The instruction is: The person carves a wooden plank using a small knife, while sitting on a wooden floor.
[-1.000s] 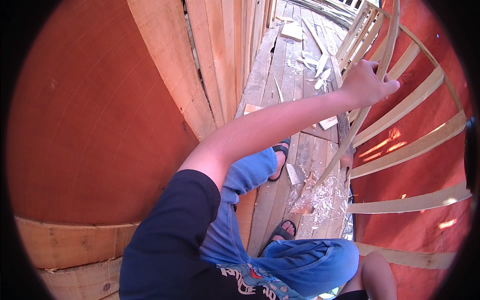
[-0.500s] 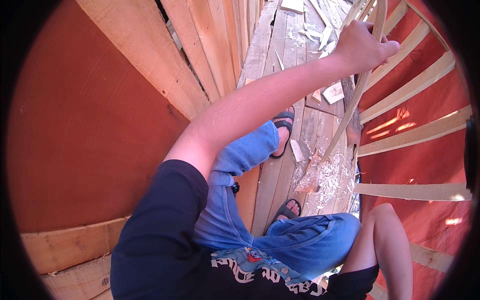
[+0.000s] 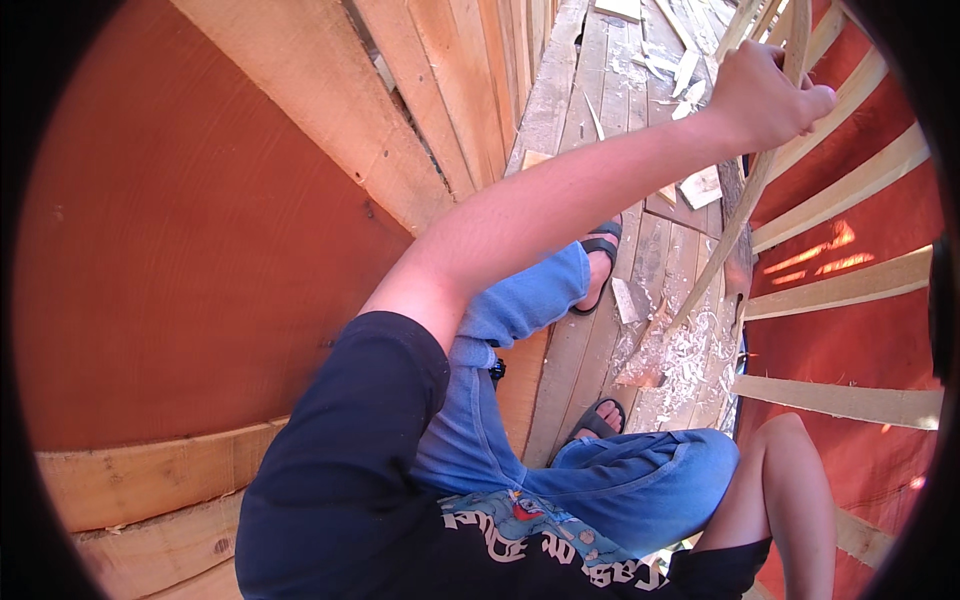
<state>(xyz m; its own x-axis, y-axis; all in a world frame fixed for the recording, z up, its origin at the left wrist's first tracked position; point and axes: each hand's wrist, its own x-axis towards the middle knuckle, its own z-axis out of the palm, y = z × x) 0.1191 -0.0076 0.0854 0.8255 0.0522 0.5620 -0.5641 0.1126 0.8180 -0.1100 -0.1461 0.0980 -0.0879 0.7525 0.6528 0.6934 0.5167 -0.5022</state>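
Observation:
My left arm stretches across the view to the upper right. There my left hand (image 3: 762,100) is closed around a long, thin wooden strip (image 3: 738,215). The strip slants down from above the hand, and its lower end comes to the shavings on the plank floor. Bent at the elbow, my right arm (image 3: 790,480) shows at the lower right. Its forearm runs out past the lower edge, so my right hand is out of sight.
Curled wood shavings (image 3: 690,365) and offcuts (image 3: 703,187) lie on the plank floor (image 3: 560,380) around my sandalled feet. Curved wooden ribs (image 3: 840,400) stand against red sheeting (image 3: 830,345) on the right. Wooden boards (image 3: 330,110) and a reddish-brown panel (image 3: 180,270) rise on the left.
The whole scene has shifted slightly to the right in the view. My left hand keeps its grip on the strip, with little change in its pose.

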